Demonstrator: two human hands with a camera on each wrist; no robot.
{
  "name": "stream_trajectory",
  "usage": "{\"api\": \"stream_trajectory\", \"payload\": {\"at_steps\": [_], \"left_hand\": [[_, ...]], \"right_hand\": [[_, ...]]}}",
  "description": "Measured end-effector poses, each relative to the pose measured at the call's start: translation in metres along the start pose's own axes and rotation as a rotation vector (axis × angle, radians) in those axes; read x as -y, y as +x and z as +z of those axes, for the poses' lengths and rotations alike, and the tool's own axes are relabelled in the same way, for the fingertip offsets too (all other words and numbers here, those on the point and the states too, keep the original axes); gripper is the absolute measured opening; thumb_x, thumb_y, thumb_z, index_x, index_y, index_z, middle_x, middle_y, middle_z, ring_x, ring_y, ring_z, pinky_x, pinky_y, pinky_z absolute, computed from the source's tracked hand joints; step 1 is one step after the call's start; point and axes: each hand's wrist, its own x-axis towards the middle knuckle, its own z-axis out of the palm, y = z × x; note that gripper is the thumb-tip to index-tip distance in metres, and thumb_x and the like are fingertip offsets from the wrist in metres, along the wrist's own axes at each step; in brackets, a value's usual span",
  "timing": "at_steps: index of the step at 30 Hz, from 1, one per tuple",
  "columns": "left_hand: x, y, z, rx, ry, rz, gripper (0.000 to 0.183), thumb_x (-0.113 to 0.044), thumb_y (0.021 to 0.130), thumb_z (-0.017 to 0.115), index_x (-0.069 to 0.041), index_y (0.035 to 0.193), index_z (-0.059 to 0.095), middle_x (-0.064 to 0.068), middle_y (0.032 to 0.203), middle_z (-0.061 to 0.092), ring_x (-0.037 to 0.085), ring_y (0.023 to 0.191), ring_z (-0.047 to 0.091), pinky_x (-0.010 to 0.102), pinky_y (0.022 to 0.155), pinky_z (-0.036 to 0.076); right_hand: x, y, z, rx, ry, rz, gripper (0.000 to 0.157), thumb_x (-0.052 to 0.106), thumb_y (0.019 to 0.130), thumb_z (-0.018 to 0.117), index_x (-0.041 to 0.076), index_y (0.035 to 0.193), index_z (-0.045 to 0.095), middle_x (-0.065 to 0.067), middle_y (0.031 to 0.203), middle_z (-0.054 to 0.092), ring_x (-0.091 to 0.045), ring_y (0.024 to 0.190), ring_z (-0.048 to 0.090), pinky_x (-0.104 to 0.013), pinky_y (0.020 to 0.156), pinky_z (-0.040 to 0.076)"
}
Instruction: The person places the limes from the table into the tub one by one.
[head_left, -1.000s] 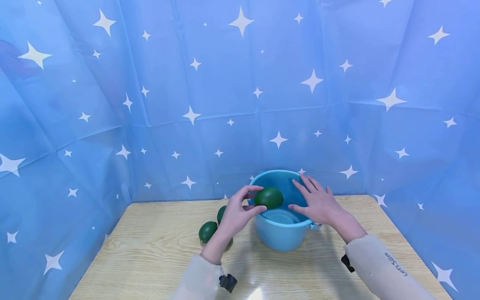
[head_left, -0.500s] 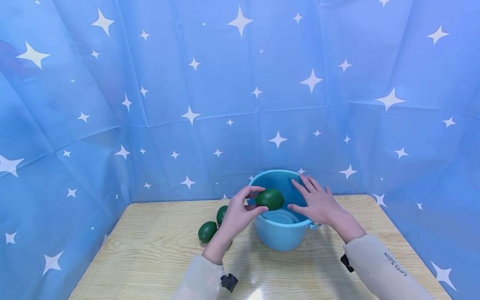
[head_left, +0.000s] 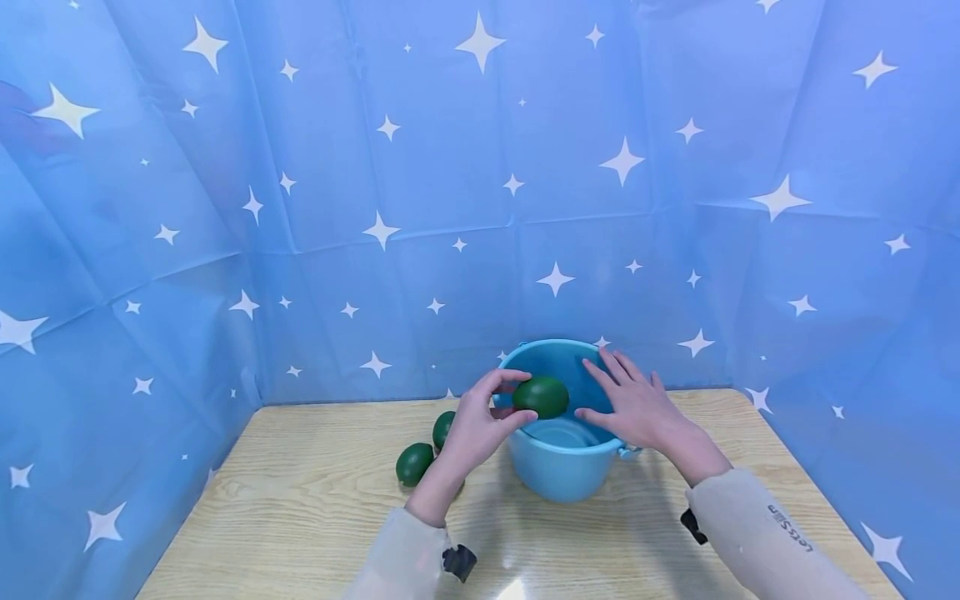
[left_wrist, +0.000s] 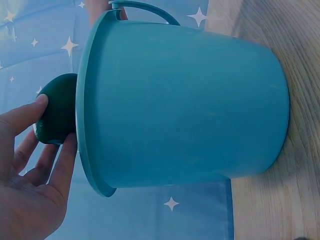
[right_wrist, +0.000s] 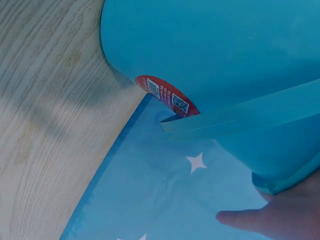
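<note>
My left hand [head_left: 480,421] pinches a dark green oval fruit [head_left: 543,397] between thumb and fingers, over the mouth of a light blue bucket [head_left: 562,475]. In the left wrist view the fruit [left_wrist: 59,107] appears just beyond the bucket's rim, partly hidden by it. Upright on the table, the bucket shows a bare inner bottom. My right hand [head_left: 637,404], fingers spread and fairly straight, lies over the rim's right side. Two similar green fruits, one nearer [head_left: 415,464] and one farther [head_left: 443,428], lie left of the bucket; my left hand and forearm cover part of that area.
The pale wooden table [head_left: 315,500] ends at a blue curtain [head_left: 420,292] with white stars, which stands behind and on both sides. A bucket handle [right_wrist: 240,112] hangs down the bucket's side, near a red label [right_wrist: 167,95].
My left hand, with the green fruit, has shifted very slightly right over the bucket and dipped and risen a little. The right hand and the bucket have stayed in place.
</note>
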Motion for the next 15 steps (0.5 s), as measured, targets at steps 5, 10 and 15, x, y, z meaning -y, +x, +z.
{"api": "stream_trajectory", "payload": {"at_steps": [5, 10, 15], "left_hand": [[-0.0011, -0.0001, -0.0001, -0.003, -0.001, -0.007, 0.042, -0.022, 0.090, 0.074, -0.019, 0.130, 0.061, 0.006, 0.129, 0.062, 0.024, 0.113, 0.062, 0.035, 0.091, 0.060], [-0.0011, 0.0001, -0.0003, -0.004, 0.002, 0.001, 0.041, -0.022, 0.090, 0.074, -0.019, 0.130, 0.062, 0.006, 0.129, 0.062, 0.024, 0.113, 0.062, 0.035, 0.091, 0.060], [0.0004, 0.0006, -0.0001, -0.001, -0.001, 0.010, 0.041, -0.021, 0.091, 0.074, -0.018, 0.130, 0.062, 0.007, 0.129, 0.062, 0.026, 0.113, 0.062, 0.035, 0.091, 0.060]], "right_hand": [[-0.0001, 0.0003, 0.0002, -0.002, -0.002, -0.003, 0.084, 0.057, 0.092, 0.060, 0.011, 0.157, 0.031, -0.022, 0.164, 0.021, -0.049, 0.149, 0.018, -0.082, 0.108, 0.019], [0.0001, 0.0001, 0.0001, -0.006, -0.003, -0.006, 0.084, 0.057, 0.092, 0.060, 0.011, 0.157, 0.032, -0.022, 0.164, 0.021, -0.049, 0.148, 0.018, -0.082, 0.108, 0.019], [0.0008, -0.0006, -0.0004, -0.004, 0.003, -0.005, 0.085, 0.057, 0.092, 0.060, 0.011, 0.157, 0.031, -0.022, 0.164, 0.020, -0.049, 0.148, 0.017, -0.082, 0.108, 0.019]]}}
